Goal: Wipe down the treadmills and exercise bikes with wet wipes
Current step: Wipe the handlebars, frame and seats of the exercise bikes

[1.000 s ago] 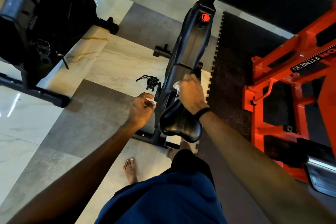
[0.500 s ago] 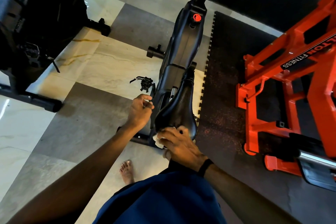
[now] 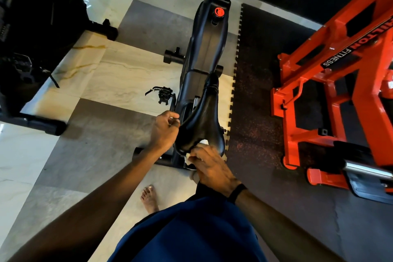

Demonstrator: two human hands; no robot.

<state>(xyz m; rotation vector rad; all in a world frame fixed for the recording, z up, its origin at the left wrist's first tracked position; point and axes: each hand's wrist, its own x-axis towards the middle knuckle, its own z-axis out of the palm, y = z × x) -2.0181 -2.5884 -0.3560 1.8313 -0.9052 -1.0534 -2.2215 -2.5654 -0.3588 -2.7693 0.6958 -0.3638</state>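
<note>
White wipe (image 3: 203, 142) in right-hand fingers (image 3: 197, 153), apparently.

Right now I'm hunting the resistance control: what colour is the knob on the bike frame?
Red knob, clearest in the head view.

I am standing in a gym: a black exercise bike (image 3: 204, 53) sits on a marble-tiled floor (image 3: 119, 74), an interlocking rubber mat (image 3: 255, 91) lies beside it, and an orange weight machine (image 3: 331, 83) marked "FITNESS" stands on my right.
</note>
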